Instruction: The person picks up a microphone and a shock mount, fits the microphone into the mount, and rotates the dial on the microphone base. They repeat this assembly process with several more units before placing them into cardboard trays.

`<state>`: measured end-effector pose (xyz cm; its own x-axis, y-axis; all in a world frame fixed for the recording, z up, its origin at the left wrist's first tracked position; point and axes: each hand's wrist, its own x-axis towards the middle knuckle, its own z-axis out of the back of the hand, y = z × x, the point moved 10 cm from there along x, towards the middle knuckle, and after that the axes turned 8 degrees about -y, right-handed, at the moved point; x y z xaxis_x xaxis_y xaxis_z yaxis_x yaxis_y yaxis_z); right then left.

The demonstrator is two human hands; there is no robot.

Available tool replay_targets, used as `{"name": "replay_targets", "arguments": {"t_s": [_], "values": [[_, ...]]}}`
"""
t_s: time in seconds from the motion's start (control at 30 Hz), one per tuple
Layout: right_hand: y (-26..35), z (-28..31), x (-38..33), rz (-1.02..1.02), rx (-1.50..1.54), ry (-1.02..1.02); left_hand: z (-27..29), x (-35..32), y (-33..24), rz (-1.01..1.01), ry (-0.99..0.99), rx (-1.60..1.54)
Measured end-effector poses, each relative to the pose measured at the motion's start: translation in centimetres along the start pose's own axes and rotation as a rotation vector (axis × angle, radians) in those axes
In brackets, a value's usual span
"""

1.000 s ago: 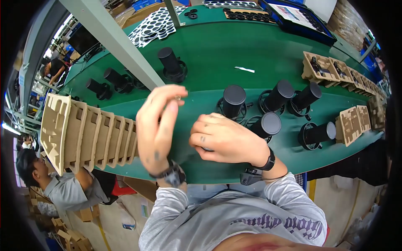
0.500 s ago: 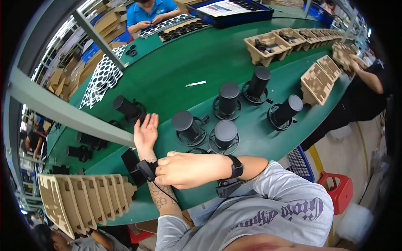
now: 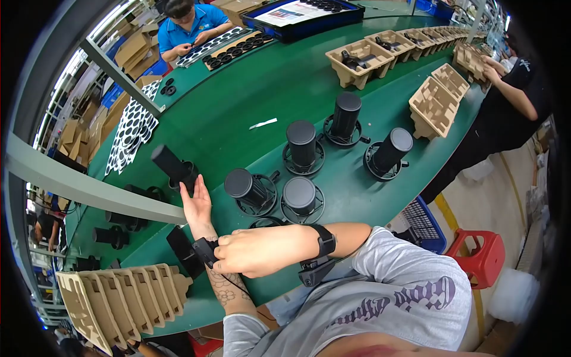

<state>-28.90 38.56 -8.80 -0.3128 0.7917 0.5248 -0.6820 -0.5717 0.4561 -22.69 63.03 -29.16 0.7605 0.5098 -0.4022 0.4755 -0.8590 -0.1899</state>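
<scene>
My left hand (image 3: 198,205) is held palm up with its fingers stretched out, close to a black cylinder unit (image 3: 172,166) on the green surface; I cannot tell whether they touch. On my left wrist sits a black boxy device (image 3: 205,252) with a thin cable. My right hand (image 3: 262,250) reaches across, its curled fingers gripping that device. It wears a black wrist strap (image 3: 326,239) with another dark device under it. Several black cylinders with ring-shaped bases stand to the right of my left hand, among them a near one (image 3: 299,196) and a tilted-looking one (image 3: 391,152).
A stack of brown moulded-pulp trays (image 3: 119,303) stands at the lower left, below a grey metal post (image 3: 95,184). Filled pulp trays (image 3: 357,62) line the far right. A person in blue (image 3: 190,30) works across the belt; another in black (image 3: 505,89) handles trays. A red stool (image 3: 479,256) stands right.
The view has turned slightly, so most things sit further left in it. My right hand stays at the device on my left wrist, and my left palm stays upturned.
</scene>
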Motion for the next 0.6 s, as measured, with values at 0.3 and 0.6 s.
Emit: {"name": "replay_targets", "arguments": {"t_s": [0.3,0.6], "values": [[-0.3,1.1,0.9,0.062,0.164,-0.133,-11.8,-9.5,0.0,-0.694,0.109,0.729],[-0.7,6.6,-0.6,-0.114,-0.001,-0.105,-18.7,-21.8,1.9,-1.411,0.125,1.164]]}}
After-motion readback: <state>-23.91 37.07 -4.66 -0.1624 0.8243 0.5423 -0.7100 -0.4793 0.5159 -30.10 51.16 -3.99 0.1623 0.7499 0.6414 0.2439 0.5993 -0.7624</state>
